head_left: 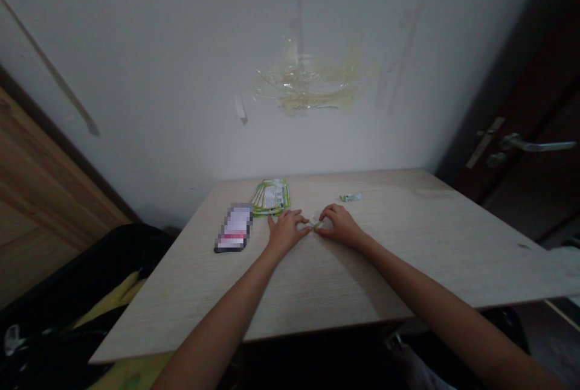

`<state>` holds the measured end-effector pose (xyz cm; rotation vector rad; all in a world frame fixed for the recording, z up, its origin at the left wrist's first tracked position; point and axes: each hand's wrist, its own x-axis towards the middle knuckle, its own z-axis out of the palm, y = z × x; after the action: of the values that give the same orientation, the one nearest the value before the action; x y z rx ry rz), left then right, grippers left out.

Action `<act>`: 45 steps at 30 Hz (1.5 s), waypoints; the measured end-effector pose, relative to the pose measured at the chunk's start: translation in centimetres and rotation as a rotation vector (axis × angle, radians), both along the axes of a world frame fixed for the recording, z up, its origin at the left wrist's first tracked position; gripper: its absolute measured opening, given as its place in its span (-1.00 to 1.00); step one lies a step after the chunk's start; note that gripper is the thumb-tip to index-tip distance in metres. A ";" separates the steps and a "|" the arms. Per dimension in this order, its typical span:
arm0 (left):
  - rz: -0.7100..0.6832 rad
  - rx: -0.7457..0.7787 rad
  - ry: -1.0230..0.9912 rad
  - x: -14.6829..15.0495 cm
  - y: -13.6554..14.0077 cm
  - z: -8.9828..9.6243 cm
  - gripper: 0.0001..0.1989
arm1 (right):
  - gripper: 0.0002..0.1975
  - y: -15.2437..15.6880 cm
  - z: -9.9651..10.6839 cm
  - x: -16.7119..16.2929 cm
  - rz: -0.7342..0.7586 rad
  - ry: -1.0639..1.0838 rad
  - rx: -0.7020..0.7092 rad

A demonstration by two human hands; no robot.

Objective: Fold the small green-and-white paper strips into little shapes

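Over the middle of the table, a small crumpled white-and-green wrapper (316, 222) sits between my two hands. My left hand (286, 229) has its thumb and index finger closed at the wrapper's left side. From the right, my right hand (339, 224) pinches it with curled fingers and thumb. My fingertips hide part of the wrapper. Just beyond my left hand lies a fanned stack of green-and-white packets (274, 195). Farther back, to the right, is a torn green-and-white packet strip (351, 197).
A phone (234, 228) with a blurred-out screen lies left of my left hand. The pale wooden table (389, 197) meets a wall with old tape (312, 85) on it. A dark door with a metal handle (534, 143) is at right; a black bag (104, 257) is beside the table's left edge.
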<state>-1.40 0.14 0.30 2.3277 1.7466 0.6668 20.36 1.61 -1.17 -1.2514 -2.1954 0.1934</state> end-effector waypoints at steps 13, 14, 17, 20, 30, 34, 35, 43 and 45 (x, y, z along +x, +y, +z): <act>-0.036 -0.011 -0.002 -0.4 0.2 -0.1 -0.75 | -0.79 -0.2 0.4 0.4 0.221 0.041 0.053; -0.042 -0.009 0.004 -0.4 0.2 0.0 -0.74 | -0.81 -0.2 0.4 0.4 0.251 0.054 0.058; -0.062 0.005 0.020 -0.4 0.1 0.1 -0.73 | -0.85 0.0 0.3 0.6 0.273 0.089 0.031; -0.067 0.013 0.029 -0.4 0.1 0.1 -0.73 | -0.86 0.3 0.0 0.7 0.272 0.098 -0.015; -0.107 0.082 0.008 -0.4 -0.3 0.5 -0.75 | -0.83 0.6 0.3 1.0 0.297 0.074 -0.022; -0.144 0.096 0.037 -0.3 -0.3 0.4 -0.85 | -0.84 0.2 0.5 0.9 0.279 0.058 -0.013; -0.139 0.089 0.035 -0.3 -0.3 0.3 -0.85 | -0.84 0.1 0.5 0.8 0.275 0.066 -0.013; -0.055 0.021 -0.013 0.8 -0.9 0.8 -0.81 | -0.88 1.0 -0.3 0.5 0.249 0.148 -0.059; -0.047 0.028 -0.013 1.2 -1.2 0.9 -0.82 | -0.88 1.2 -0.3 0.6 0.249 0.157 -0.071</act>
<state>-0.21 -1.06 1.23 2.3692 1.6822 0.7011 20.93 2.83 -1.42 -0.9608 -2.2169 0.4570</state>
